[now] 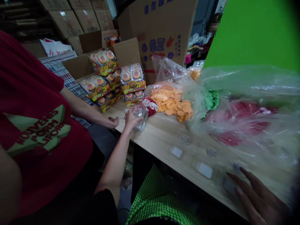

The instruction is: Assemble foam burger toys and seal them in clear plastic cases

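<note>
My left hand (133, 119) reaches across the wooden table (159, 134) and is closed round a clear plastic container (141, 122). Red and white crumpled pieces (150, 105) lie just beyond it. At the lower right my right hand (260, 195) is open, fingers spread, with nothing in them. Beneath its fingertips is a small clear case (229, 185) with a pale insert, partly hidden. Two similar clear cases, one with a white card (205, 170) and one with a smaller white card (177, 152), lie along the front edge.
Orange discs (172, 101), green pieces (211, 100) and pink pieces (243, 115) lie in large clear bags. Burger-picture display boxes (133, 82) are stacked beside an open carton (90, 42). A co-worker in a red shirt (44, 131) stands at the left, one hand (113, 122) near the table edge.
</note>
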A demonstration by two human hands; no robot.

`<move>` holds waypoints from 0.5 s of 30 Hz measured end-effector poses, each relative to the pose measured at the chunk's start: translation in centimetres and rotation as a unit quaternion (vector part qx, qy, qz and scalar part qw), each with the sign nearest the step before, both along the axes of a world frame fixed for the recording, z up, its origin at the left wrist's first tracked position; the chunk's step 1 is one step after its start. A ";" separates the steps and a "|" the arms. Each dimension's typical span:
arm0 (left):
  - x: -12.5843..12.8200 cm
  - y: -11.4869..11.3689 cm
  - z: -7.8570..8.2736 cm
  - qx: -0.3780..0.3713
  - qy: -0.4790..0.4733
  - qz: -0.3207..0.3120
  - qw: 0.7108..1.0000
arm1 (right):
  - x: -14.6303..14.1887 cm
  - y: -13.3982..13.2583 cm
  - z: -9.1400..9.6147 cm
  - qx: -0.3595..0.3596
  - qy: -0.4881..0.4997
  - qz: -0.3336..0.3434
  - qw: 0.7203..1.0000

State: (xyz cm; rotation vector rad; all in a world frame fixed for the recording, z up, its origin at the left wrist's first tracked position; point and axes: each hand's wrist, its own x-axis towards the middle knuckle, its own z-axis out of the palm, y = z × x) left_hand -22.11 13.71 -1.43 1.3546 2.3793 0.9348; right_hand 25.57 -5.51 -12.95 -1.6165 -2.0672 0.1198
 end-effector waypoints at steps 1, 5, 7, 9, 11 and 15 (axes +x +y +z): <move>0.5 -0.4 0.1 0.022 -0.005 -0.008 1.000 | -0.2 0.0 0.0 -0.004 -0.001 0.005 1.000; 5.7 -3.2 -0.7 0.034 -0.011 -0.133 0.990 | -2.9 0.1 1.5 -0.040 -0.007 -0.002 0.999; 9.1 -4.9 -1.7 -0.014 -0.024 -0.202 0.979 | -4.8 0.5 2.3 -0.033 -0.008 -0.009 0.999; 12.0 -6.3 -2.7 -0.063 -0.051 -0.238 0.968 | -6.4 0.9 2.8 -0.027 -0.016 0.004 0.999; 13.7 -7.1 -3.4 -0.087 -0.088 -0.251 0.960 | -7.4 1.0 3.0 -0.029 -0.025 0.021 0.999; 14.3 -7.0 -3.9 -0.078 -0.174 -0.254 0.948 | -8.2 0.9 3.1 -0.035 -0.024 0.027 0.999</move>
